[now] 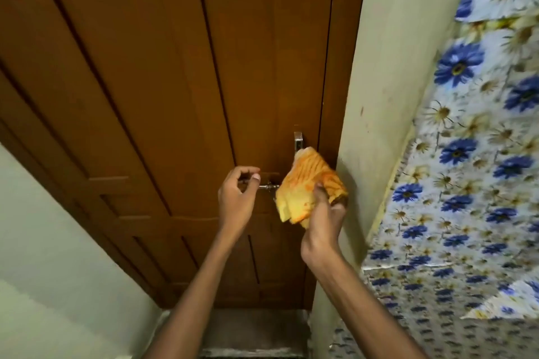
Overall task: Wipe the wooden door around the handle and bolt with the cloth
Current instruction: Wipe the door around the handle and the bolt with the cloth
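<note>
A brown panelled wooden door (180, 81) fills the upper left and middle. Near its right edge sits a metal handle (298, 140), with a metal sliding bolt (268, 186) below it. My left hand (237, 198) pinches the left end of the bolt with thumb and fingers. My right hand (323, 218) grips a bunched orange and yellow cloth (309, 183), pressed against the door just right of the bolt and under the handle. The cloth hides the handle's lower end and the bolt's right end.
A pale green wall jamb (379, 96) borders the door on the right. Blue and white flowered sheeting (466, 169) covers the wall further right. Pale wall (58, 242) lies at lower left. A grey threshold step (253, 332) sits below the door.
</note>
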A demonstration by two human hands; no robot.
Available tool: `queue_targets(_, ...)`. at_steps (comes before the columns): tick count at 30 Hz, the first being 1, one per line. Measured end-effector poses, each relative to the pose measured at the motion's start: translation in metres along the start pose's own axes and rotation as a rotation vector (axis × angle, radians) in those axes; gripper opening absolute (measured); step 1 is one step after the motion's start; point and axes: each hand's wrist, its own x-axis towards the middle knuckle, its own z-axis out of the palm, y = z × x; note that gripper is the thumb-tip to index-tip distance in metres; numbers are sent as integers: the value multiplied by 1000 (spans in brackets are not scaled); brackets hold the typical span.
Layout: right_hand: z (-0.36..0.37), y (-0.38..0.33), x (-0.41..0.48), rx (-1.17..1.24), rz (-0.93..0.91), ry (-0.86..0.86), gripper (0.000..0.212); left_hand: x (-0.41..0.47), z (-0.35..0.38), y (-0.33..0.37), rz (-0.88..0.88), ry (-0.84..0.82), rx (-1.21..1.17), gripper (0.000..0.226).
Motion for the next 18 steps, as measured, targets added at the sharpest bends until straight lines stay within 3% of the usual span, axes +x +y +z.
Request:
queue_targets(3, 22, -13, 29, -108, -259, 41, 56, 32, -6, -2, 97, -3, 56, 8)
queue_targets(8, 56, -5, 80, -539, -729, 16, 47, 85, 3, -8, 367, -28, 305, 36)
queue_targets(10, 60, 15, 104, -780, -820, -75, 48, 108, 12, -15, 506, -17, 549, 51)
queue_targets(13, 60, 46, 128, -1144, -984, -50, 53, 138, 20, -28, 654, -29, 790, 63)
queue_targets(18, 62, 55, 133, -1228, -1006, 60, 47, 169, 22, -59, 833, -37, 927, 69)
